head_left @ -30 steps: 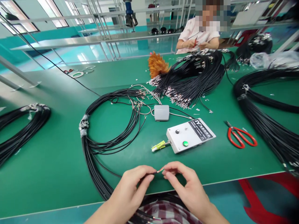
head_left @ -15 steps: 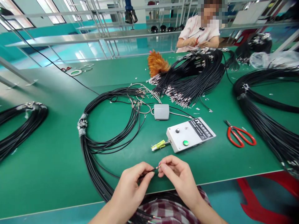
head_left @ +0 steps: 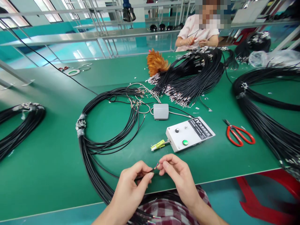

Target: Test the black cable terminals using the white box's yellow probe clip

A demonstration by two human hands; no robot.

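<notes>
Black cable is pinched between the thumb and fingers of the left hand, with its stripped end held on the near side of the white box, a little to the left. At that end, red and pale strands are shown splayed towards the right hand, whose thumb and fingertips are curled in at the strand tips; whether any strand is gripped there cannot be told. Compared with a second ago, the right hand has been raised closer to the box, and the strands are more openly fanned than half a second ago, when they were seen close together. The box has been left in place, as have the yellow clip on its left end, the grey block behind it, the tied cable coil to its left and the red-handled pliers to its right. Behind the box, the heap of cables is likewise left unmoved.
</notes>
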